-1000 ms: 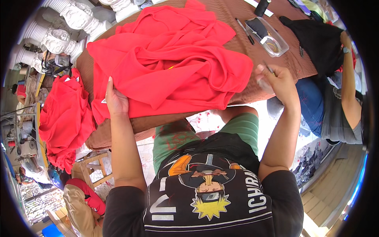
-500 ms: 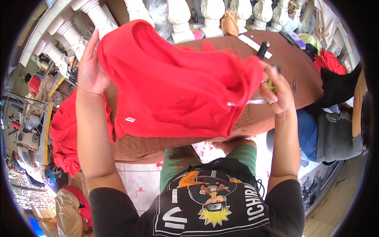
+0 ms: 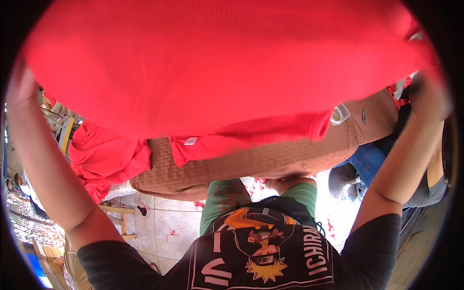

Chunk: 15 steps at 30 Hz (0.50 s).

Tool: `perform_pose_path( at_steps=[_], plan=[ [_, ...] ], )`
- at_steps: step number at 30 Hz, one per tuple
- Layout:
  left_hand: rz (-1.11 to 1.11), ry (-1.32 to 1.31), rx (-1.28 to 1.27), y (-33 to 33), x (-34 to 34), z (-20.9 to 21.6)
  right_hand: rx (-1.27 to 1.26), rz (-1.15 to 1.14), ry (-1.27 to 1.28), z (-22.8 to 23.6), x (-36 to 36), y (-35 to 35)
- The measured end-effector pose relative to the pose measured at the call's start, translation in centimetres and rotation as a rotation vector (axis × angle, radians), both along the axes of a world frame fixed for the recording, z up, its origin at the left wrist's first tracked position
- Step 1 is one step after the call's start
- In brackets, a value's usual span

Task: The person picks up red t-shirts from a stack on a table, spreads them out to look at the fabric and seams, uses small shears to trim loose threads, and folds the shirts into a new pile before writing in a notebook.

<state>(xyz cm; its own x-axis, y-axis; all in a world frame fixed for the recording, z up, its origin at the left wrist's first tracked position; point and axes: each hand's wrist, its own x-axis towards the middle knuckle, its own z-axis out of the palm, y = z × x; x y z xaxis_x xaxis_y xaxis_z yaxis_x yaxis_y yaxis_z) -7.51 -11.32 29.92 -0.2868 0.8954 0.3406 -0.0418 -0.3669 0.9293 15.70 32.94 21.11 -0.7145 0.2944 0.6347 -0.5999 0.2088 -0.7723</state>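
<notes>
Stretching between left hand (image 3: 23,87) and right hand (image 3: 431,99) — finger closure too blurred to tell — the red cloth (image 3: 217,72) could sag if one slips; swung low, it might drag the clear box (image 3: 340,115).

- A brown-covered table (image 3: 251,166) stands in the middle, its near edge curving.
- The pale floor (image 3: 169,217) shows irregular tile patterning, with red scraps (image 3: 199,204) lying about.
- A wooden frame (image 3: 121,210) stands at left.
- Bright light whitens the floor rightward.

The brown-covered table (image 3: 374,108) bears red cloth (image 3: 241,137) (white-tagged) and a clear container (image 3: 340,114).
</notes>
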Motion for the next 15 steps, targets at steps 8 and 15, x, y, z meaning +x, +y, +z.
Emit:
perform_pose_path(
  at_steps=[8,15],
  plan=[
    [0.382,-0.025,-0.197,7.9,-3.2,-9.6,0.087,-0.018,-0.465,-6.0,-11.1,-8.1],
    [0.42,0.034,-0.05,12.5,2.7,-6.9,0.496,-0.247,-0.435,-7.2,-9.6,-13.6]
  ],
)
